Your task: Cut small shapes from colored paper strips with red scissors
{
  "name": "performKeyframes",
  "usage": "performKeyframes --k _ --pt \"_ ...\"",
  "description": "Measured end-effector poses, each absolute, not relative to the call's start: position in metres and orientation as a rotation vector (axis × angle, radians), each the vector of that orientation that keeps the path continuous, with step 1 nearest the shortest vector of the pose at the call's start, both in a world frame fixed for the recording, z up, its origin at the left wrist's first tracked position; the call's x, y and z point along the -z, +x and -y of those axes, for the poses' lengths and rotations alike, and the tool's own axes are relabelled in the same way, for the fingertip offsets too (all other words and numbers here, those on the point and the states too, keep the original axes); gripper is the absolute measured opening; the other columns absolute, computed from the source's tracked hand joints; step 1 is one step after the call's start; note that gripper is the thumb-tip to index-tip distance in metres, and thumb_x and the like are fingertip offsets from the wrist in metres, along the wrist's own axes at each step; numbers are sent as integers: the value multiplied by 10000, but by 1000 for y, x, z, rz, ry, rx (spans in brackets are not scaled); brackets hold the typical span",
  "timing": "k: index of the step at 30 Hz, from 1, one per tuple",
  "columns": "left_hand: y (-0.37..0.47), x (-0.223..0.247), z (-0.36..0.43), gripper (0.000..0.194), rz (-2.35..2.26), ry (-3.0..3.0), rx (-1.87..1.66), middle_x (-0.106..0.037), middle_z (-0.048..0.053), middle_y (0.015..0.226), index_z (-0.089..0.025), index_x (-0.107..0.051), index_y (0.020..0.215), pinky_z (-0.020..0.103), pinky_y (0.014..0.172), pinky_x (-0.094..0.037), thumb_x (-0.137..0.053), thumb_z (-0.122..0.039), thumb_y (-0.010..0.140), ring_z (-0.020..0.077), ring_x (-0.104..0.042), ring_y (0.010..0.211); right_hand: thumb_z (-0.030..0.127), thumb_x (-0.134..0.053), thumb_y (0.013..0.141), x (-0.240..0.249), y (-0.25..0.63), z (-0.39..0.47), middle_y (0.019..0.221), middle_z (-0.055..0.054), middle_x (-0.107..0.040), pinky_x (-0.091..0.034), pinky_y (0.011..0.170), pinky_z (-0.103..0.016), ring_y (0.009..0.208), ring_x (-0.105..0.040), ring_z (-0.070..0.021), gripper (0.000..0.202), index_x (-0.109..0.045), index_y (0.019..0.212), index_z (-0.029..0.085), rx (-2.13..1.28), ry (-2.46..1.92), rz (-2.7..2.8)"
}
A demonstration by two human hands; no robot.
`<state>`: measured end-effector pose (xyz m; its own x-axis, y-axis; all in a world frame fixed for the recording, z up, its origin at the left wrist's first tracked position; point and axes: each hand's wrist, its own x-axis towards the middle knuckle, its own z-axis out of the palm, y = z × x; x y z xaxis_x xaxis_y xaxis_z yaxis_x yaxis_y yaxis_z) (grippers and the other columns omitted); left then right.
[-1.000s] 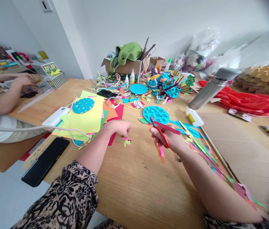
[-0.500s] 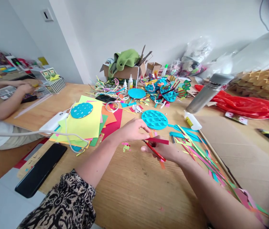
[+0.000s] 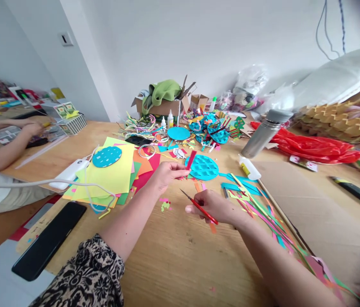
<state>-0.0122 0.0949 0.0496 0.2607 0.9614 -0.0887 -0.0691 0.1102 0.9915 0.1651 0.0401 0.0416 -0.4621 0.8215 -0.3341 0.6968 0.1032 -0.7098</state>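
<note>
A dark red paper strip (image 3: pixel 191 159) stands upright in the pinch of my left hand (image 3: pixel 169 175), in front of a blue dimpled disc (image 3: pixel 205 167). My right hand (image 3: pixel 213 206) is wrapped round red-handled scissors (image 3: pixel 201 209), whose blades point up and left, apart from the strip. Orange paper pieces (image 3: pixel 212 228) lie beneath the right hand. Small green and pink paper bits (image 3: pixel 165 205) are scattered on the table between my forearms. Right of the right hand spreads a bunch of long coloured paper strips (image 3: pixel 264 209).
Coloured paper sheets (image 3: pixel 109 179) with a blue oval on top lie at left, near a black phone (image 3: pixel 50 241). A steel bottle (image 3: pixel 264 134), a glue bottle (image 3: pixel 250 168) and cardboard (image 3: pixel 310 204) are at right. A co-worker's arms (image 3: pixel 13 138) rest at far left.
My left hand has drawn back from the scissors and turned the red strip from level to upright. My right hand still grips the scissors. The view has shifted slightly.
</note>
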Motion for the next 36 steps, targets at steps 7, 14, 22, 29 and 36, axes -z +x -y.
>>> performKeyframes --k 7,14,22,29,36 --pt "-11 -48 -100 227 -985 774 -1165 -627 3 624 -121 -673 693 210 584 -416 -793 -160 504 62 -538 547 648 -594 717 -33 161 -41 505 1 -575 -367 345 -181 401 -570 -122 493 -482 604 181 -1312 -1485 1915" --pt "-2 -47 -91 209 -993 779 -1183 -633 5 627 -121 -653 664 206 583 -414 -796 -171 520 62 -551 552 609 -592 750 -34 157 -39 489 5 -570 -400 363 -190 401 -584 -130 460 -518 638 168 -1278 -1462 1780" --pt "1 -43 -90 237 -973 739 -1163 -612 -8 612 -123 -663 671 207 569 -406 -809 -181 493 54 -521 532 611 -593 752 -34 158 -42 484 1 -573 -408 355 -183 396 -582 -122 471 -535 637 158 -1291 -1504 1686" --pt "1 -47 -89 234 -980 740 -1297 -571 -18 550 -129 -622 600 217 570 -395 -806 -208 479 66 -504 522 588 -618 745 -38 159 -42 465 4 -565 -405 344 -180 365 -548 -105 463 -541 614 151 -1384 -1493 1688" --pt "6 -46 -86 199 -953 801 -1284 -580 -11 562 -126 -638 590 227 589 -395 -791 -198 486 71 -507 544 580 -619 750 -35 158 -43 446 8 -552 -404 339 -176 361 -552 -110 456 -541 610 153 -1345 -1479 1625"
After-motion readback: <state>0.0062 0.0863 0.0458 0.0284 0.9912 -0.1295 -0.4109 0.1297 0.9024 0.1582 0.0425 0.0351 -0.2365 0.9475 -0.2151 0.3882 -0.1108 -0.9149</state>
